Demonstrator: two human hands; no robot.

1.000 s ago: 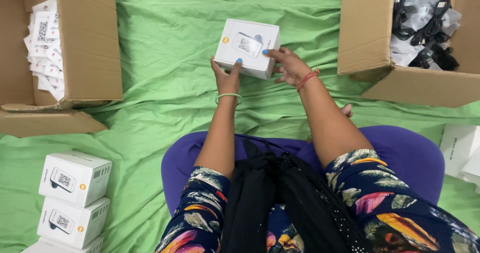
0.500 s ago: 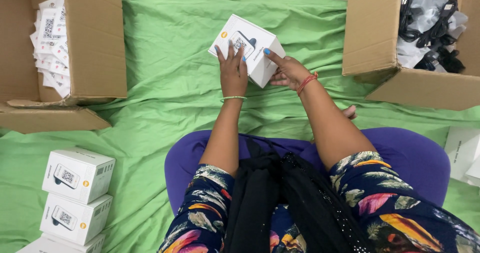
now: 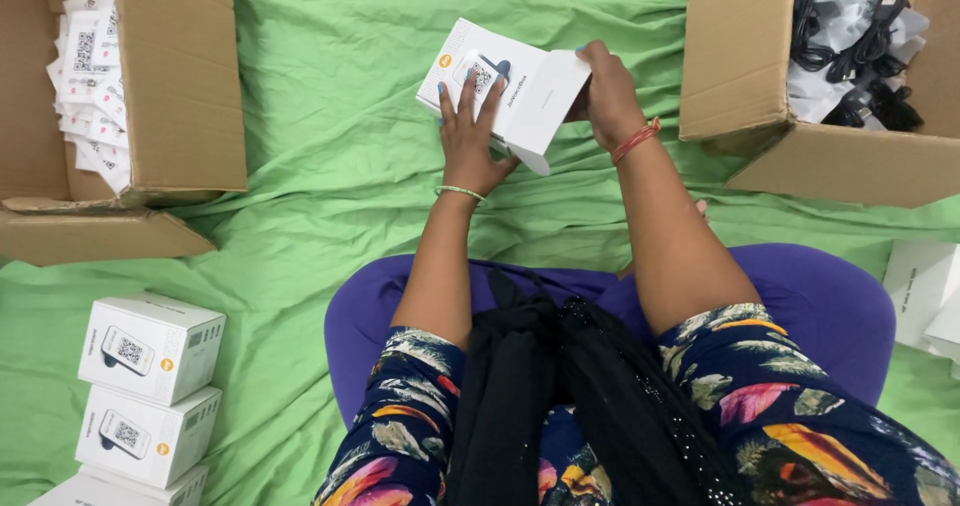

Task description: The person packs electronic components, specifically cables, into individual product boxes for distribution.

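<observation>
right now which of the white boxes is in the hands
The white box at top centre, over the green cloth, with left hand flat on it and right hand at its flap. The others sit stacked at bottom left.

Four white boxes (image 3: 505, 86), two cartons (image 3: 180, 76)
</observation>
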